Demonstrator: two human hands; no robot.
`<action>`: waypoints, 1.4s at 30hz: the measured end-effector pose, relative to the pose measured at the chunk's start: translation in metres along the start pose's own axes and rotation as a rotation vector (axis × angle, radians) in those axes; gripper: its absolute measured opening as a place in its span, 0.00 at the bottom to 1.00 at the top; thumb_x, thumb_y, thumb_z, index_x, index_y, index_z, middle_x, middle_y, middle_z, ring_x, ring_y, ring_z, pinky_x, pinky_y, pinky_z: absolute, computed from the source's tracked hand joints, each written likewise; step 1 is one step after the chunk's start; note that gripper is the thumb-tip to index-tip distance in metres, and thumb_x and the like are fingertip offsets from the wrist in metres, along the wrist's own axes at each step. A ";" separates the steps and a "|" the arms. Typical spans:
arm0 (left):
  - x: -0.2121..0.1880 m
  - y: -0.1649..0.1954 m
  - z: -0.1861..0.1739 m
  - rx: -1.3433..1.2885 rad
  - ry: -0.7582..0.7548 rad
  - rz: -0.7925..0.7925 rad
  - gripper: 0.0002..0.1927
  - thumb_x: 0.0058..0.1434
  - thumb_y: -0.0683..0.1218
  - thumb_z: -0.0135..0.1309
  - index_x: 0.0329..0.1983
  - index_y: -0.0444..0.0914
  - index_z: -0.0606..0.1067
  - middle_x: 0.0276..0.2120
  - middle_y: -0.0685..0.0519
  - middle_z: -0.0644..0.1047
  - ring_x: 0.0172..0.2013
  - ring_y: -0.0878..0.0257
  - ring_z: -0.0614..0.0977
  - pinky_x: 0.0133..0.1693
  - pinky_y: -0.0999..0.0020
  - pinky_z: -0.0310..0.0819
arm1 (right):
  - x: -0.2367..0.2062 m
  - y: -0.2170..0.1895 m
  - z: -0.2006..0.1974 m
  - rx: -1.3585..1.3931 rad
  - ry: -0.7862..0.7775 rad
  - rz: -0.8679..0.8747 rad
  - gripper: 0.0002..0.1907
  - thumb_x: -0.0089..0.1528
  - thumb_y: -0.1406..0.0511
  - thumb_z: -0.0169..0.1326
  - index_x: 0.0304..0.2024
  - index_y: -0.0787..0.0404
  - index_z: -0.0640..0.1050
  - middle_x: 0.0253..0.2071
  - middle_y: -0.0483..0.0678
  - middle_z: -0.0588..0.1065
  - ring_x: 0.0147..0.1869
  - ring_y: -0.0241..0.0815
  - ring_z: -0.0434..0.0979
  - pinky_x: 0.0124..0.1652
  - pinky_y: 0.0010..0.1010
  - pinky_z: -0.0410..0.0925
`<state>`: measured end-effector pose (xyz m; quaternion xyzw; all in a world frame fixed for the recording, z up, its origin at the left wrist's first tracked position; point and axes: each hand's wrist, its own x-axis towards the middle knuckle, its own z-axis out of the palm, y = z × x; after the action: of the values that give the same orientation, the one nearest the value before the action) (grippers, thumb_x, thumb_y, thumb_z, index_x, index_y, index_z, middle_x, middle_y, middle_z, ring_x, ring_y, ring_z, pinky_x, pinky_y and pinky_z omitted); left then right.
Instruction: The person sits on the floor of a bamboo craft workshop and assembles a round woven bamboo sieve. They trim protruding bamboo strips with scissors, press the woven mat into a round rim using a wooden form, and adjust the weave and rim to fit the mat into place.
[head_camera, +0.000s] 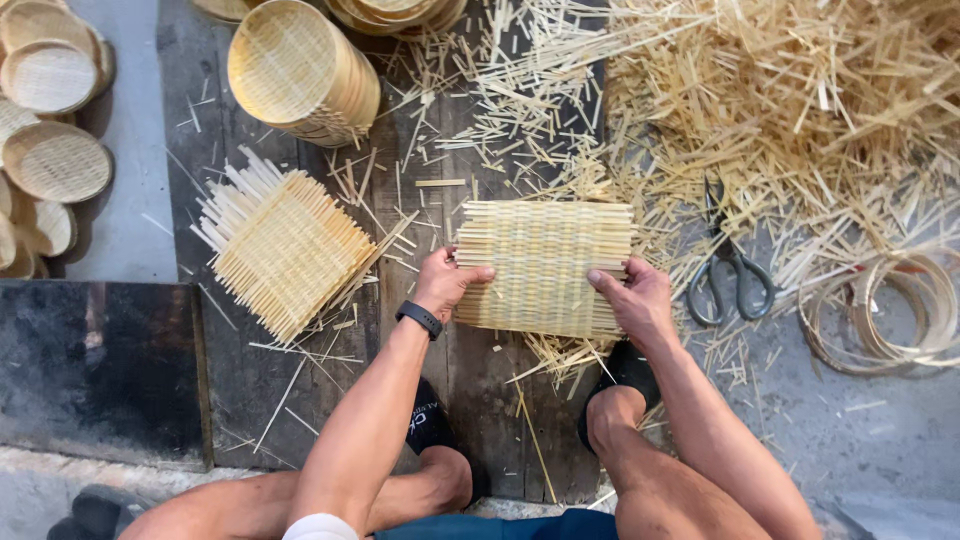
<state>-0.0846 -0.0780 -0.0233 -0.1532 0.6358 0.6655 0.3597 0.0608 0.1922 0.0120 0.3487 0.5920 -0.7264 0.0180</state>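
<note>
Both hands, left hand and right hand, pinch opposite side edges of the woven bamboo mat, seemingly light, springy, loose-ended; scissors just right of it.

Both bare forearms reach forward and converge slightly, the left wrist wearing a dark band. The left hand curls with its thumb extended toward the right hand. The right hand's fingers fold under, thumb on top.
</note>
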 end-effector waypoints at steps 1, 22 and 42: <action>0.001 -0.003 -0.002 0.001 0.002 0.005 0.26 0.48 0.33 0.68 0.51 0.29 0.73 0.42 0.45 0.83 0.39 0.59 0.86 0.44 0.64 0.83 | -0.001 0.000 0.001 -0.017 0.008 0.002 0.14 0.60 0.69 0.63 0.49 0.67 0.81 0.42 0.49 0.82 0.41 0.33 0.80 0.43 0.26 0.75; -0.017 0.044 -0.124 0.243 0.386 0.148 0.39 0.55 0.42 0.68 0.68 0.34 0.64 0.44 0.50 0.77 0.41 0.64 0.79 0.40 0.68 0.76 | -0.054 0.044 -0.249 -1.618 0.391 -0.189 0.13 0.53 0.56 0.65 0.37 0.53 0.83 0.45 0.51 0.75 0.54 0.51 0.72 0.54 0.43 0.65; -0.078 0.119 0.123 -0.405 -0.352 -0.008 0.17 0.68 0.52 0.56 0.37 0.31 0.76 0.17 0.62 0.60 0.17 0.72 0.58 0.18 0.75 0.46 | -0.102 -0.210 -0.043 -0.823 -0.128 -0.954 0.16 0.65 0.58 0.53 0.46 0.65 0.77 0.44 0.52 0.75 0.45 0.47 0.78 0.46 0.37 0.73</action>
<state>-0.0799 0.0252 0.1335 -0.1066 0.4167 0.7941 0.4295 0.0662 0.2534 0.2415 -0.0331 0.9109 -0.3868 -0.1399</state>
